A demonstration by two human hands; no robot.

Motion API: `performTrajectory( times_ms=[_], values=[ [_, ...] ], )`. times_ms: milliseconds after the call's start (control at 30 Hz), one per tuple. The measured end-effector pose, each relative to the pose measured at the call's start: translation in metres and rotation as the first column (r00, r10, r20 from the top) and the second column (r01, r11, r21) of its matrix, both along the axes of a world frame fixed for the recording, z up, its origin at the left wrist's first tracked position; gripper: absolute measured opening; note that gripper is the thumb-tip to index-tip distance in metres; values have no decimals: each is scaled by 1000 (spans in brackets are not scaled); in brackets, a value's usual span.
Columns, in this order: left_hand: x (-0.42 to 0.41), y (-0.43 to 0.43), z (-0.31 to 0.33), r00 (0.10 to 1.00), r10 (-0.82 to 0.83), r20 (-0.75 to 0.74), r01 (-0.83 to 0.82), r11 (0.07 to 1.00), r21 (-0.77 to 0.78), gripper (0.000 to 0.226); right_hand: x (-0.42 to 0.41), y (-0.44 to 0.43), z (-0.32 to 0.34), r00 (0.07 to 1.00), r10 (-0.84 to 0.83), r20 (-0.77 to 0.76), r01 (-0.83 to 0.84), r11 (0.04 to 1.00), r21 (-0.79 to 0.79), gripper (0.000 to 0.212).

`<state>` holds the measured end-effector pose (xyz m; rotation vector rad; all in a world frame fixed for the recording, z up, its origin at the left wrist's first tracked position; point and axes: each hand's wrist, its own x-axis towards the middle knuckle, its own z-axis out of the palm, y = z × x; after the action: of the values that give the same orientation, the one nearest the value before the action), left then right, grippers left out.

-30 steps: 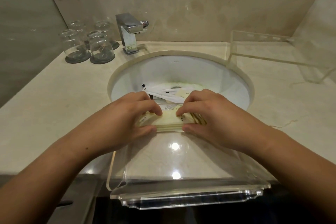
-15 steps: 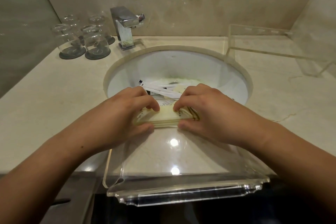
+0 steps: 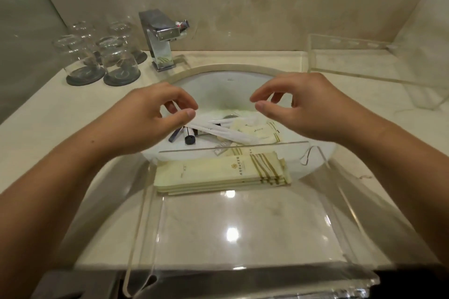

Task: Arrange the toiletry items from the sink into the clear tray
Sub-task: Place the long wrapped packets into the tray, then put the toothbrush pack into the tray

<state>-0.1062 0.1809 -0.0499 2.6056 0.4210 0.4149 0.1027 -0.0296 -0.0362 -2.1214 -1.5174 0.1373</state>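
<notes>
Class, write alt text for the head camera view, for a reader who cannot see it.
Two empty hands, left hand and right hand, hover over a white sink holding loose toiletry items. Nearer the viewer, a clear tray holds a stack of cream packets. Upturned glasses and a chrome faucet stand behind.

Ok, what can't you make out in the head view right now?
- Items in the sink: part lies under the left hand and right hand, so no count.
- Print on the stacked packets in the clear tray: too small to read.
- Tray's near edge: cut off by the frame bottom.
- Rear drinking glasses: overlapped by the front ones.
</notes>
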Motion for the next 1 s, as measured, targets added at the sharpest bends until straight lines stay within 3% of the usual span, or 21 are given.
performTrajectory(
  times_ms=[167, 433, 667, 867, 1000],
  values=[
    [42, 24, -24, 990, -35, -138, 45, 997, 65, 16, 34, 30, -23, 999, -42, -9, 42, 996, -76, 20],
    [100, 44, -71, 909, -144, -391, 198, 975, 102, 24, 72, 68, -80, 999, -5, 36, 18, 928, -371, 26],
    [128, 34, -87, 834, -296, -466, 225, 953, -202, 26, 85, 77, -107, 999, -43, -10, 31, 847, -531, 55],
    [136, 18, -103, 807, -395, -438, 274, 909, -315, 39, 89, 77, -116, 998, -66, 17, 61, 774, -630, 69],
    [134, 19, -106, 779, -404, -479, 285, 909, -303, 41, 89, 78, -119, 997, -71, 39, 79, 758, -647, 72]
  ],
)
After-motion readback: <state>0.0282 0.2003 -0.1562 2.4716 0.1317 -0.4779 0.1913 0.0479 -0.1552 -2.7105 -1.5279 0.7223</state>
